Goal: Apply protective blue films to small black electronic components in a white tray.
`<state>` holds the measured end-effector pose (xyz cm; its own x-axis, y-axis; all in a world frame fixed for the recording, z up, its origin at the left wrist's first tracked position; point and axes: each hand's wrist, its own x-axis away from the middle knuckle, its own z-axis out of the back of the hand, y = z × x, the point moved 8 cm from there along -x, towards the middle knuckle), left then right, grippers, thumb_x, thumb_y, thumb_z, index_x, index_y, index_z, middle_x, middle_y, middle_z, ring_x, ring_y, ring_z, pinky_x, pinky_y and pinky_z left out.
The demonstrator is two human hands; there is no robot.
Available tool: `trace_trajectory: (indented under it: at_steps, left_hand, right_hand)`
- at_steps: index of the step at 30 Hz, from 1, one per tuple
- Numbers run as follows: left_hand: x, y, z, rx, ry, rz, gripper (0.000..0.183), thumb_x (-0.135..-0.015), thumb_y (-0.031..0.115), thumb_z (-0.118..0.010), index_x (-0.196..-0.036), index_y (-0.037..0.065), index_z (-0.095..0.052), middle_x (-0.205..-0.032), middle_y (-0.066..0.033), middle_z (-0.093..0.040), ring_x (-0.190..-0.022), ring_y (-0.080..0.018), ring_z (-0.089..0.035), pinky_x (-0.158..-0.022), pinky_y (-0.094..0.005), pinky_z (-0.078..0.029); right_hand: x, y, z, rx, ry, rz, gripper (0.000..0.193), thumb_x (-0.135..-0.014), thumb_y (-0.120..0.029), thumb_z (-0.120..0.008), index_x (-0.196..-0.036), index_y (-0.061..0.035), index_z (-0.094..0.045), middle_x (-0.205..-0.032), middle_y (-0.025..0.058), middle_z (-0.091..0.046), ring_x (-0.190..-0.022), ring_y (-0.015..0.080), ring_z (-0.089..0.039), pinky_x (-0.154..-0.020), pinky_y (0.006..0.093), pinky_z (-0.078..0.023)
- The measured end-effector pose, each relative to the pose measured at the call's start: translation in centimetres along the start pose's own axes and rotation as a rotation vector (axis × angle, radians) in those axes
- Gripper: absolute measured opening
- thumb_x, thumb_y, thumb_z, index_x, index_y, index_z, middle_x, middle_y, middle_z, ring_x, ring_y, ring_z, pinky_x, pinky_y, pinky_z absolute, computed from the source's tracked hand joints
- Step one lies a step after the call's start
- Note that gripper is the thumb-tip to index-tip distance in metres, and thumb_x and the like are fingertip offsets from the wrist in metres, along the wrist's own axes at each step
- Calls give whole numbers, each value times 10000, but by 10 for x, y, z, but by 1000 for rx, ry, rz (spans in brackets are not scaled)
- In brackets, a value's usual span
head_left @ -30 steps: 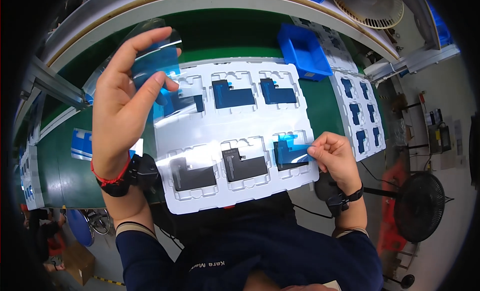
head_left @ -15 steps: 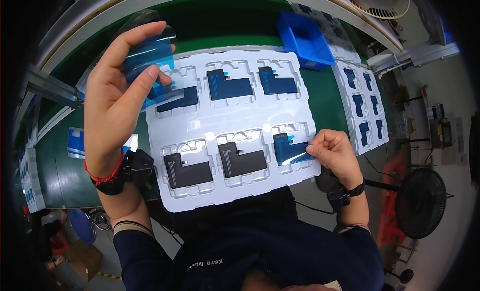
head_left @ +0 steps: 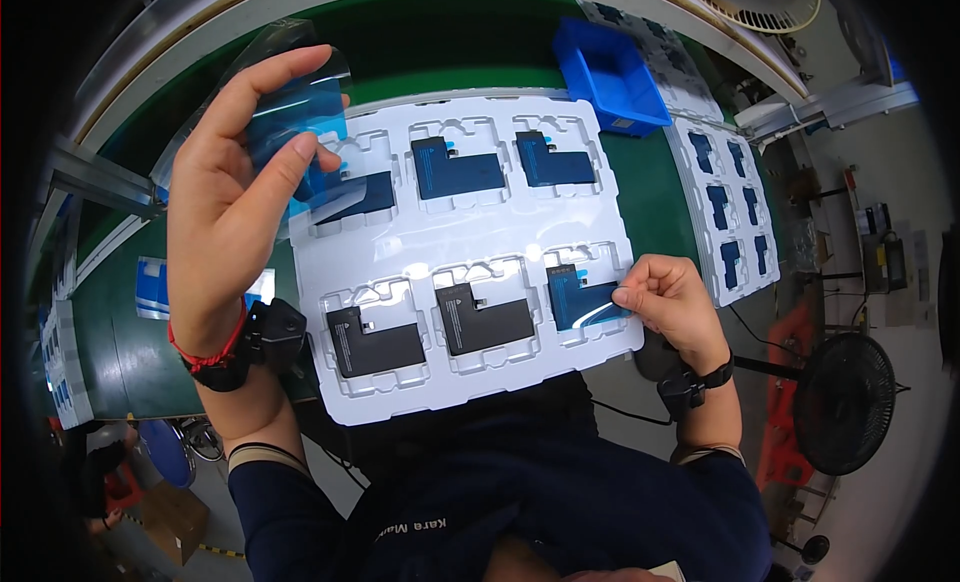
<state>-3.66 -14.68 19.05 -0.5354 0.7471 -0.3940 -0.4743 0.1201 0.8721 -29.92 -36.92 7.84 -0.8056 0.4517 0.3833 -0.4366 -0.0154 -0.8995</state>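
A white plastic tray [head_left: 450, 247] lies before me with two rows of L-shaped battery packs in its pockets. At the near right pocket, my right hand [head_left: 672, 300] pinches the right end of a clear blue film on a battery pack [head_left: 572, 297]. The near left battery pack [head_left: 378, 350] and near middle battery pack [head_left: 485, 322] look bare and dark grey. In the far row, the packs [head_left: 458, 172] look bluish. Raised over the tray's far left corner, my left hand [head_left: 225, 197] holds several clear blue film sheets [head_left: 300, 117] between thumb and fingers, partly covering the far left pack.
A blue bin [head_left: 612, 77] stands beyond the tray's far right corner. More filled trays [head_left: 720, 222] lie at the right. A blue-and-white packet [head_left: 152, 284] rests on the green table [head_left: 120, 347] at left. A black fan [head_left: 835, 402] stands at the right.
Both hands keep nearly the same places and grips. The right hand has shifted very slightly; the film it pinches still lies over the near right pack.
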Motion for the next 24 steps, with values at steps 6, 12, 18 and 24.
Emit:
trace_trajectory:
  at_steps: [6, 12, 18, 24]
  left_hand:
    - [0, 2, -3, -1, -1, 14, 414, -877, 31, -555, -1278, -29, -473, -1175, -115, -550, -852, -107, -586, -812, -242, -457]
    - [1, 5, -2, 4, 46, -1, 404, -850, -49, -518, -1252, -25, -496, -1106, -115, -591, -818, -110, -581, -745, -232, -456]
    - [2, 2, -4, 14, 27, -7, 405, -849, -53, -521, -1253, -33, -492, -1158, -122, -568, -832, -116, -582, -771, -244, -469]
    - [0, 3, -3, 27, 35, -7, 419, -846, -49, -543, -1261, -25, -487, -1181, -112, -545, -884, -125, -580, -773, -246, -489]
  right_hand:
    - [0, -2, -1, 36, 23, 53, 96, -798, -3, -678, -734, -6, -607, -599, -43, -558, -519, -13, -449, -468, 147, -318]
    - [2, 2, 1, 89, 67, 82, 105, -783, -7, -686, -714, -5, -606, -595, -45, -553, -523, -9, -443, -478, 161, -333]
    - [12, -12, -5, 367, 183, 138, 137, -771, -14, -693, -691, -14, -581, -597, -28, -564, -527, 6, -452, -488, 180, -348]
    - [27, -46, -14, 788, 398, 375, 282, -717, -45, -741, -941, -4, -574, -506, 37, -510, -451, 77, -488, -436, 238, -371]
